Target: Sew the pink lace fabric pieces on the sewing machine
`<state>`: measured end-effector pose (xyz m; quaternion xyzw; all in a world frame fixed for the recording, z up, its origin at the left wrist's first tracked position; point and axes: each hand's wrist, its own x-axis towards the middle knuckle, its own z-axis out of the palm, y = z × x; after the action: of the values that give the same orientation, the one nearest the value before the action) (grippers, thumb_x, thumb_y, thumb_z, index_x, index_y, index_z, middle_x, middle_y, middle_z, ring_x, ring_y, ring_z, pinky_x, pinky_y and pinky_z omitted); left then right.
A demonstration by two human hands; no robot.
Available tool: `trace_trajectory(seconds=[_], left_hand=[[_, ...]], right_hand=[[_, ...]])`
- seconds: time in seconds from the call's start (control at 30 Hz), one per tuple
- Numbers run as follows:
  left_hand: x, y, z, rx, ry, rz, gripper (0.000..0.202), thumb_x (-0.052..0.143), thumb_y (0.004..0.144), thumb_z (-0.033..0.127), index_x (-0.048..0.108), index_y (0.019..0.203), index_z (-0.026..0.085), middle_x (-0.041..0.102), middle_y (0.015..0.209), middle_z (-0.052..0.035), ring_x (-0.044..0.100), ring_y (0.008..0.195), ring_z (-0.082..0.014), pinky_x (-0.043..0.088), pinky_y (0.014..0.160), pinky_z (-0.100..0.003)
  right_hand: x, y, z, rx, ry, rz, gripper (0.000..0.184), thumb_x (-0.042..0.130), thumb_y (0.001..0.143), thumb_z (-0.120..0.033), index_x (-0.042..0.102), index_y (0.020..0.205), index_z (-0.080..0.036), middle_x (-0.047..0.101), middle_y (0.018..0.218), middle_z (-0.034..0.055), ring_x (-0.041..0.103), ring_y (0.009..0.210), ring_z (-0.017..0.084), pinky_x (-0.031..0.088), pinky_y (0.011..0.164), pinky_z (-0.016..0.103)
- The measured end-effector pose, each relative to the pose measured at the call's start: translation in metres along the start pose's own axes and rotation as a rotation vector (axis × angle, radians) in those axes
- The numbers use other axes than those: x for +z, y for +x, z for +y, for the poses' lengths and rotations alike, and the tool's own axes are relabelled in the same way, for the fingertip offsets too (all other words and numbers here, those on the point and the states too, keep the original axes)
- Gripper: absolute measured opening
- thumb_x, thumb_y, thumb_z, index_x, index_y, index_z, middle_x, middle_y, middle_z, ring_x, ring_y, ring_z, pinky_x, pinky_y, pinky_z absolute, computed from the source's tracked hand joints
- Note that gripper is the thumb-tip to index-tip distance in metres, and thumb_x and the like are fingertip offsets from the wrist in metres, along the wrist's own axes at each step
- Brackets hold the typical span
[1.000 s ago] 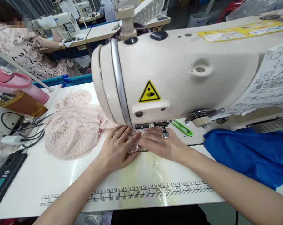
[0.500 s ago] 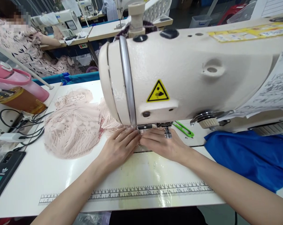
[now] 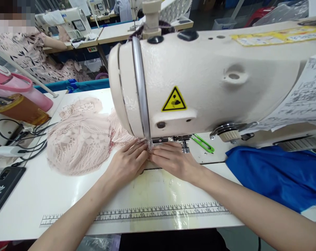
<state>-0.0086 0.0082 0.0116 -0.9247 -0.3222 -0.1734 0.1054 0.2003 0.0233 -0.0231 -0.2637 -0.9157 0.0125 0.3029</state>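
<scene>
Creeping further under the machine (image 3: pixel 200 76), both hands: left (image 3: pixel 126 164) and right (image 3: pixel 173 160) lying flat, fingers extended, pressing lace (image 3: pixel 82 143) onto the desk (image 3: pixel 43 195), grasping nothing.

two hands (image 3: pixel 150 162), one sewing machine (image 3: pixel 212 76), one lace piece (image 3: pixel 79 143), one green snips (image 3: pixel 203 143)

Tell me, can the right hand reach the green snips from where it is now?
Probably yes. The green snips lie on the table just beyond the right hand, under the machine arm, with nothing between them.
</scene>
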Motion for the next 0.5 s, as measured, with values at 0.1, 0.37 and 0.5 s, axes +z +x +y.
trace_trajectory(seconds=[0.1, 0.37, 0.5], left_hand=[[0.0002, 0.0005, -0.0003, -0.011, 0.005, -0.002, 0.021, 0.047, 0.097, 0.017, 0.067, 0.095, 0.012, 0.073, 0.114, -0.0123, 0.07, 0.108, -0.0226, 0.051, 0.107, -0.043], [-0.0002, -0.0003, 0.0014, -0.073, -0.004, -0.055, 0.02, 0.046, 0.097, 0.015, 0.066, 0.098, 0.012, 0.071, 0.12, -0.0133, 0.069, 0.11, -0.0238, 0.05, 0.107, -0.046], [0.0001, -0.0003, 0.0042, -0.095, 0.019, -0.043, 0.018, 0.047, 0.096, 0.014, 0.064, 0.099, 0.012, 0.071, 0.119, -0.014, 0.069, 0.11, -0.0235, 0.049, 0.108, -0.045]], right_hand=[[0.0019, 0.0003, 0.0, 0.017, 0.007, 0.015, 0.024, 0.048, 0.098, -0.013, 0.07, 0.097, -0.022, 0.071, 0.091, 0.002, 0.062, 0.09, 0.013, 0.049, 0.082, 0.029], [0.0002, 0.0006, 0.0018, 0.033, 0.005, -0.003, 0.019, 0.052, 0.095, -0.01, 0.068, 0.097, -0.02, 0.071, 0.095, 0.0035, 0.063, 0.093, 0.015, 0.046, 0.082, 0.028], [-0.0037, 0.002, 0.0043, 0.039, 0.046, -0.028, 0.021, 0.047, 0.097, -0.012, 0.067, 0.1, -0.019, 0.072, 0.099, 0.005, 0.065, 0.094, 0.015, 0.049, 0.081, 0.028]])
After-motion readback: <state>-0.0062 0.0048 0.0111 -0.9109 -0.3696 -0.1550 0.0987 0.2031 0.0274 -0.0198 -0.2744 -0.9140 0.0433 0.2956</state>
